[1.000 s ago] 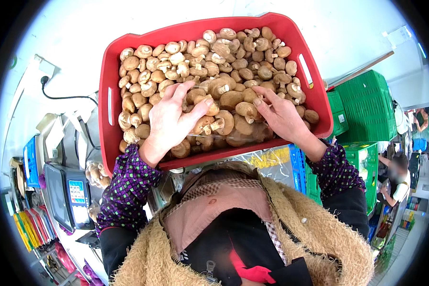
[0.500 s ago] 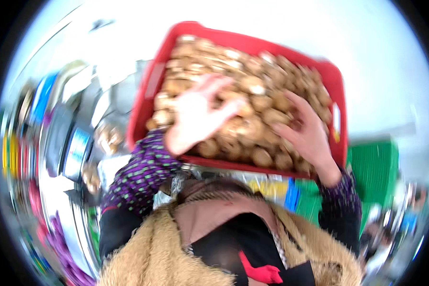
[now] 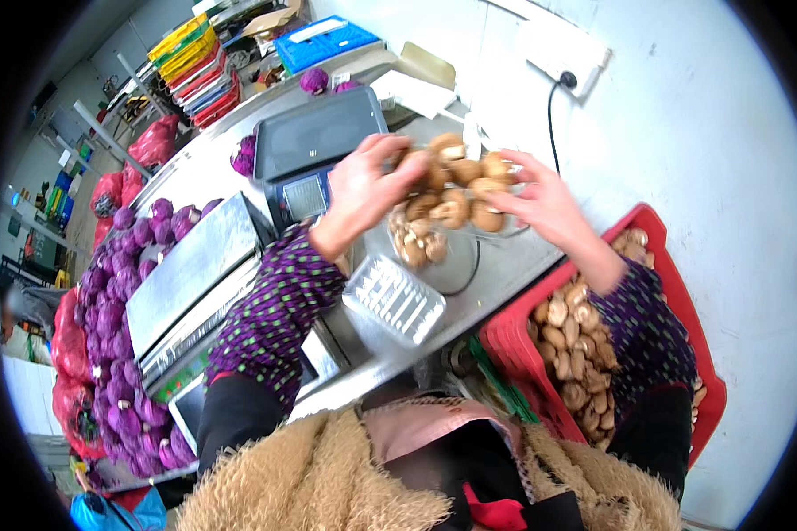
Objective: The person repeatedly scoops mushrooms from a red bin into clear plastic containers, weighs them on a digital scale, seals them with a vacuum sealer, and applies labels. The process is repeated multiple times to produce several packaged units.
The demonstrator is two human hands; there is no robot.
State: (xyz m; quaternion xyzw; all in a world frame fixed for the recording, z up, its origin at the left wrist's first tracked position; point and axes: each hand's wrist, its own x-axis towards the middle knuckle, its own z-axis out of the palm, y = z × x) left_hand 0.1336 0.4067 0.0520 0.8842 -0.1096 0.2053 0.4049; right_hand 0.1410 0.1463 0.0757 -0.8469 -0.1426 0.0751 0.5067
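Between my two hands, above the metal table, is a cluster of brown-capped mushrooms [image 3: 460, 190], with clear plastic edges showing around part of it. My left hand [image 3: 369, 186] curls its fingers over the mushrooms on the left side, slightly blurred. At the right side of the cluster, my right hand [image 3: 549, 203] closes thumb and fingers on it. More small mushrooms [image 3: 416, 241] sit just below, nearer to me. A clear plastic tray [image 3: 395, 299] with nothing in it lies near the table's front edge. Right of the table, under my right forearm, stands a red crate [image 3: 527, 358] holding many mushrooms.
A dark-topped scale [image 3: 319, 133] stands beyond my left hand. Left of it, purple cabbages [image 3: 119, 327] are heaped beside a metal-topped box [image 3: 195, 270]. A blue crate lid [image 3: 328, 42] and stacked crates [image 3: 195, 66] stand farther back. A black cable [image 3: 553, 124] hangs from a wall socket.
Both hands have left the mushrooms in the red crate and now hold a cluster of mushrooms over the table. The view has swung left, so the crate now appears at the lower right.
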